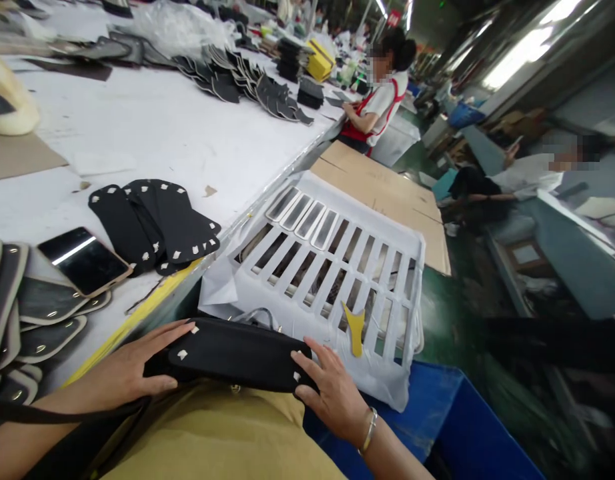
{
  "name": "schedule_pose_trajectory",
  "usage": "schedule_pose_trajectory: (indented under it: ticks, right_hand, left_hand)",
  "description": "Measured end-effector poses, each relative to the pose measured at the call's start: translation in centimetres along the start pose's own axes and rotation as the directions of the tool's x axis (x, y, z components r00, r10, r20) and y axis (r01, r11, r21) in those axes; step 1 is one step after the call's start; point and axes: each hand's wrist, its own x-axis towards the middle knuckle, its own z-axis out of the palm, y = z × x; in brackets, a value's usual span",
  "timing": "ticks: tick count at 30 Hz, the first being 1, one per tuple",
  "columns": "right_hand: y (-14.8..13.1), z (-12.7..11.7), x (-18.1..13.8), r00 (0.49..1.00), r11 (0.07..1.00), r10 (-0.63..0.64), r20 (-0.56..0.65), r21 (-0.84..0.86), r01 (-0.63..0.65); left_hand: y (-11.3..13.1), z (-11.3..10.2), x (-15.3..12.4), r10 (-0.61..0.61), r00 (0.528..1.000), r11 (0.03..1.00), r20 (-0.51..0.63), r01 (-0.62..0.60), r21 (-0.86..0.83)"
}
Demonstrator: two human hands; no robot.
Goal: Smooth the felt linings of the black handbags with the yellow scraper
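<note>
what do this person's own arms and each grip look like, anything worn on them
The left grip and right grip are bare hands without gloves. Both forearms are uncovered, with no sleeves in view. A thin silver bangle circles the right wrist; the left wrist shows no band.

One head-worn camera looks forward and down, close in, the white table (pixel 152 127) at left.

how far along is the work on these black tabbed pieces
Done: hard to tell; one yellow piece lies on the white crate. In hand: left hand and right hand hold one black piece. Left: a small stack of black pieces waits on the table.
</note>
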Motion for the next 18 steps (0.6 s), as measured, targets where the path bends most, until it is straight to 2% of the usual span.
schedule_pose_trajectory:
  ticks: [3, 6, 9, 13, 16, 18]
  right_hand:
    - [0.9, 1.5, -0.1, 0.974, 0.92, 0.189, -0.121, 0.369, -0.133]
    - [1.0, 3.1, 0.1, 0.949, 0.812, 0.295, -0.11, 0.552, -0.189]
    - [0.3, 4.4, 0.4, 0.929, 0.768, 0.345, -0.138, 0.61, -0.195]
    - [-0.7, 5.5, 1.1, 0.861, 0.74, 0.44, -0.257, 0.647, -0.185]
    - [-1.4, 5.8, 1.7, 0.825, 0.724, 0.484, -0.292, 0.663, -0.191]
    - [-1.7, 5.7, 2.1, 0.809, 0.719, 0.503, -0.303, 0.667, -0.197]
  left_hand:
    - [1.6, 0.3, 0.2, -0.098, 0.99, 0.979, -0.105, 0.077, -0.188]
    - [3.2, 0.9, 0.7, -0.255, 0.959, 0.914, -0.121, 0.198, -0.354]
    - [4.0, 1.5, 1.1, -0.365, 0.923, 0.849, -0.123, 0.276, -0.45]
    - [4.4, 2.6, 1.5, -0.466, 0.864, 0.802, -0.189, 0.322, -0.503]
    - [4.6, 3.3, 1.6, -0.487, 0.831, 0.807, -0.269, 0.31, -0.503]
    - [4.8, 3.3, 1.5, -0.483, 0.832, 0.803, -0.273, 0.296, -0.517]
